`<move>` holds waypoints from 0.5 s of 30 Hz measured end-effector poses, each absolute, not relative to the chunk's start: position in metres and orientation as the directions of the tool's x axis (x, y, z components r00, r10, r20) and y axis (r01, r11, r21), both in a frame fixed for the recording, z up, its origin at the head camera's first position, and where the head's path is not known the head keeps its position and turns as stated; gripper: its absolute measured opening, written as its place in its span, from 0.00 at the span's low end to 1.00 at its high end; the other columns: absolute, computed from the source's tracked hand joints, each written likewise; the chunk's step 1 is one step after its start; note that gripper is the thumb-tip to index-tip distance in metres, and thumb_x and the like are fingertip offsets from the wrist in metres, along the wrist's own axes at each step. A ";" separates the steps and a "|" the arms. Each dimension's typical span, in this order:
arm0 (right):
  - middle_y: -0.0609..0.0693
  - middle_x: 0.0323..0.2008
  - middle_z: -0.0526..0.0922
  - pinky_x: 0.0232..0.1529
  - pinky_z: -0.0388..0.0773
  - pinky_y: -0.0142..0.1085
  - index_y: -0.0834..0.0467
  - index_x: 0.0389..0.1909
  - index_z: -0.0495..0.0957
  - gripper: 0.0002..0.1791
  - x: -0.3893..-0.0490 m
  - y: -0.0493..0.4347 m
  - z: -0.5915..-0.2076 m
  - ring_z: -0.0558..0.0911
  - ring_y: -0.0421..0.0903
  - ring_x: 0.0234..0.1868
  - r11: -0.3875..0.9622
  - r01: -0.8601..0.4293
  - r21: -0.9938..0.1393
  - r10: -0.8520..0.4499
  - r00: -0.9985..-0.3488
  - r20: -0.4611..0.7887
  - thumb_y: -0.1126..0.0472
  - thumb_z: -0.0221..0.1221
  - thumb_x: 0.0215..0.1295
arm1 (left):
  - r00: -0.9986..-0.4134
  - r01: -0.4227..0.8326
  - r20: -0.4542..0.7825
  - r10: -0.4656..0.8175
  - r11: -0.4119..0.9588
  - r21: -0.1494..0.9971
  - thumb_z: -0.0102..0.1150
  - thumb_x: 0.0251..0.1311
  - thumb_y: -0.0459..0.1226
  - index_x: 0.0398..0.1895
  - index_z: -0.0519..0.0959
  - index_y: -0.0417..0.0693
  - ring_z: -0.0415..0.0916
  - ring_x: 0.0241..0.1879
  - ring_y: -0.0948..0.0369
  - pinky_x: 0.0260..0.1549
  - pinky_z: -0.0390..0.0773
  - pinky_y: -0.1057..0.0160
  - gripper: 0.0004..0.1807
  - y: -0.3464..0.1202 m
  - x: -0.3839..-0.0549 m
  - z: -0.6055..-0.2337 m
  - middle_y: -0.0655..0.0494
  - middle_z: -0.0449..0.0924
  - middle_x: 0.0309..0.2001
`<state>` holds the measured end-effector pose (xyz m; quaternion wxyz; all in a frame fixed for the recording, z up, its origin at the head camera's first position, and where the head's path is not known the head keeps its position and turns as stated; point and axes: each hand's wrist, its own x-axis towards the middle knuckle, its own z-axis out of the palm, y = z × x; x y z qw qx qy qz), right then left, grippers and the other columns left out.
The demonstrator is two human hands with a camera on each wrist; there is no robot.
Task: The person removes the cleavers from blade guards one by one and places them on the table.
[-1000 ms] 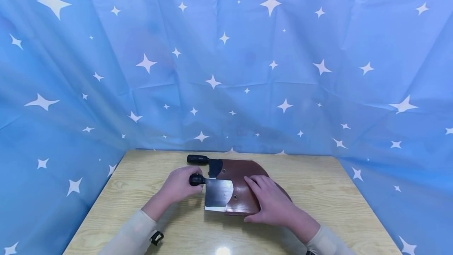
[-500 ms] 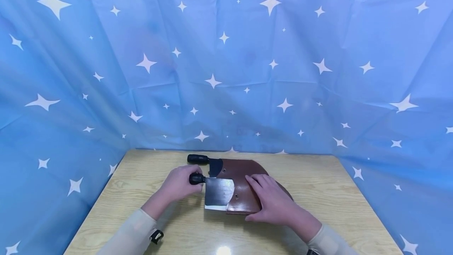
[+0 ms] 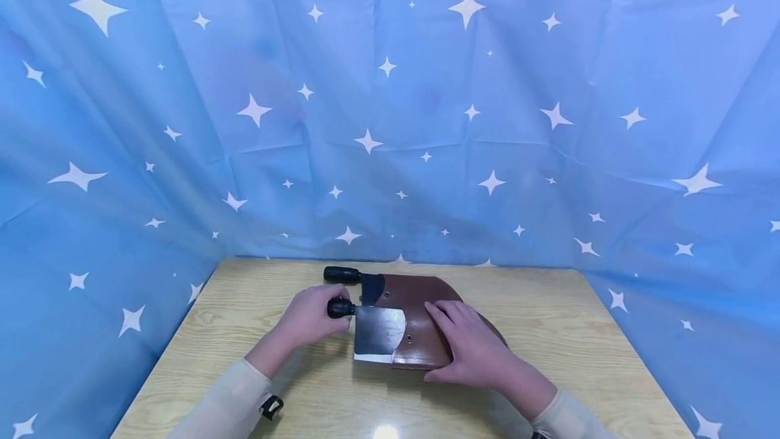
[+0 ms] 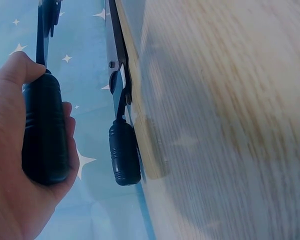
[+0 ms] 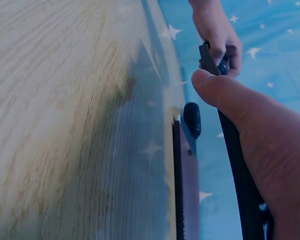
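In the head view, my left hand (image 3: 307, 316) grips the black handle of a cleaver (image 3: 378, 330), its broad blade partly out of a brown leather sheath (image 3: 419, 341). My right hand (image 3: 472, 347) holds that sheath, thumb on the near edge and fingers over the top. Seen from the left wrist, the fingers wrap the ribbed handle (image 4: 45, 130). The right wrist view has the thumb against the sheath's edge (image 5: 235, 165); the other fingers are hidden there. Behind lies a second cleaver with a black handle (image 3: 342, 274), its blade mostly inside another brown sheath (image 3: 420, 283).
Both cleavers are over a light wood-grain table (image 3: 536, 303), the held one raised above the surface. A blue curtain with white stars (image 3: 390, 107) hangs behind and at both sides. A black band (image 3: 271, 407) is at the left sleeve.
The held sheath has slid slightly to the right, so a little more of the blade shows. The left hand and the second cleaver have stayed in nearly the same place.
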<state>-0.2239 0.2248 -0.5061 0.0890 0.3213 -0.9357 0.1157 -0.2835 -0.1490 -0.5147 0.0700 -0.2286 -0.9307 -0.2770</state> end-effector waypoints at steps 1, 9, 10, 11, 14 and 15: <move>0.55 0.74 0.73 0.76 0.68 0.59 0.60 0.85 0.64 0.72 -0.224 0.225 -0.506 0.72 0.56 0.74 0.768 -0.621 -0.158 -0.580 -0.778 0.241 0.26 0.82 0.45 | -0.886 0.464 0.259 0.386 0.742 0.483 0.76 0.52 0.45 0.44 0.83 0.65 0.75 0.32 0.63 0.36 0.76 0.56 0.16 -0.149 -0.283 -0.515 0.72 0.80 0.33; 0.55 0.74 0.72 0.76 0.69 0.59 0.60 0.85 0.63 0.72 -0.223 0.229 -0.508 0.71 0.56 0.75 0.770 -0.617 -0.159 -0.578 -0.781 0.236 0.26 0.81 0.46 | -0.882 0.471 0.273 0.385 0.744 0.474 0.77 0.52 0.45 0.43 0.83 0.64 0.75 0.32 0.64 0.35 0.77 0.57 0.16 -0.150 -0.283 -0.516 0.72 0.80 0.34; 0.55 0.74 0.72 0.76 0.69 0.59 0.60 0.85 0.63 0.72 -0.223 0.229 -0.508 0.71 0.56 0.75 0.771 -0.616 -0.160 -0.576 -0.782 0.236 0.26 0.82 0.46 | -0.882 0.470 0.271 0.384 0.743 0.477 0.77 0.52 0.45 0.43 0.83 0.64 0.75 0.32 0.64 0.35 0.77 0.57 0.16 -0.150 -0.283 -0.516 0.72 0.80 0.34; 0.55 0.74 0.72 0.76 0.69 0.60 0.60 0.85 0.63 0.72 -0.222 0.230 -0.508 0.71 0.57 0.75 0.771 -0.616 -0.162 -0.575 -0.783 0.237 0.26 0.82 0.46 | -0.883 0.469 0.270 0.384 0.743 0.478 0.77 0.52 0.45 0.43 0.83 0.64 0.75 0.32 0.64 0.35 0.77 0.57 0.16 -0.151 -0.283 -0.516 0.72 0.80 0.34; 0.55 0.75 0.72 0.76 0.69 0.60 0.59 0.86 0.63 0.72 -0.222 0.231 -0.508 0.71 0.57 0.75 0.772 -0.614 -0.163 -0.574 -0.784 0.237 0.26 0.82 0.46 | -0.884 0.467 0.269 0.383 0.741 0.482 0.77 0.52 0.44 0.44 0.83 0.65 0.75 0.32 0.64 0.35 0.77 0.56 0.16 -0.152 -0.284 -0.517 0.71 0.80 0.34; 0.55 0.74 0.72 0.75 0.69 0.60 0.59 0.86 0.63 0.72 -0.222 0.231 -0.508 0.71 0.57 0.75 0.772 -0.615 -0.162 -0.574 -0.783 0.239 0.26 0.82 0.47 | -0.884 0.466 0.268 0.382 0.742 0.481 0.77 0.52 0.44 0.44 0.83 0.65 0.75 0.32 0.64 0.35 0.77 0.57 0.16 -0.152 -0.284 -0.517 0.71 0.80 0.34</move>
